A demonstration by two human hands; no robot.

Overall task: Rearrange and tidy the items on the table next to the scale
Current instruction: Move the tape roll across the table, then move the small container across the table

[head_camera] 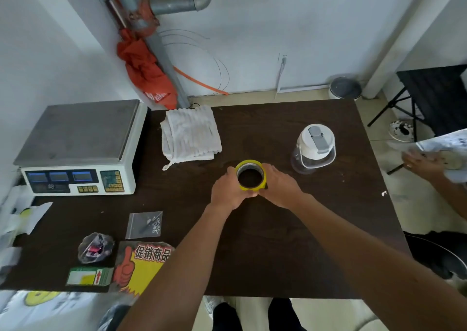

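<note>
A yellow roll of tape stands near the middle of the dark brown table. My left hand grips its left side and my right hand grips its right side, thumbs meeting at the front. The white scale with a grey pan sits at the table's back left. A folded white towel lies right of the scale. A clear bottle with a white lid stands right of the tape.
At the front left lie a zip bag of screws, a crumpled plastic bag, a green card stack and a red-yellow promo sign. Another person's hand holds paper off the right edge. White bags hang at the left edge.
</note>
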